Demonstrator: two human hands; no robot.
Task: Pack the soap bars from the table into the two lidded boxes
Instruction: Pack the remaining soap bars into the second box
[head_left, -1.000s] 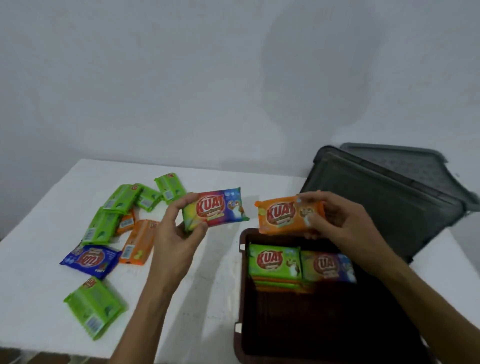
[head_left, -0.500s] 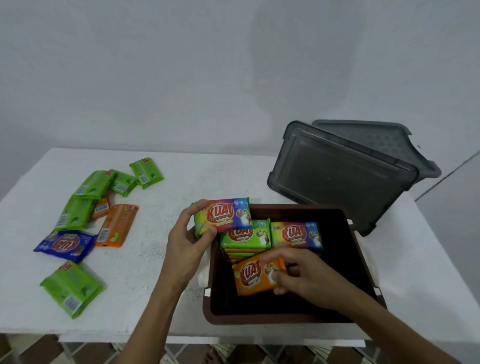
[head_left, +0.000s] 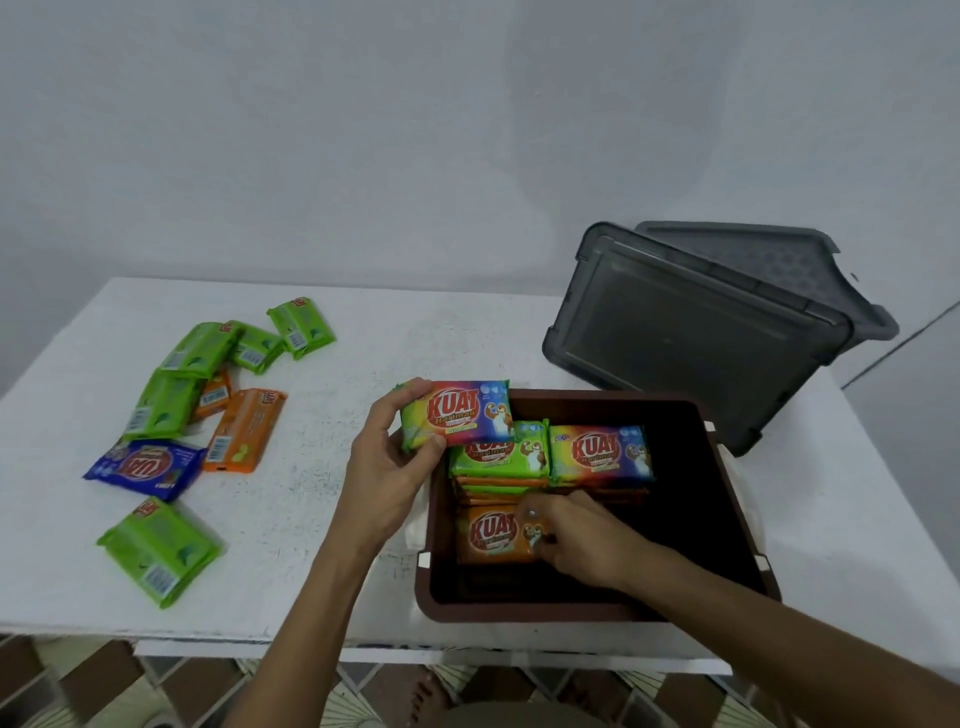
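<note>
Starting at the frame's lower edge, floor tiles (head_left: 176, 691) are seen below the white table (head_left: 322, 519). At lower right, inside the brown box (head_left: 519, 610), the right hand (head_left: 587, 540) is curled onto the orange soap bar (head_left: 491, 535), in front of stacked bars (head_left: 597, 452). At the box's left rim, a rainbow soap bar (head_left: 457, 418) is gripped by the left hand (head_left: 389, 478). Loose bars (head_left: 161, 551) are scattered at left, with bare tabletop between. Grey lids (head_left: 691, 338) are placed at upper right, before the pale wall (head_left: 363, 130).
</note>
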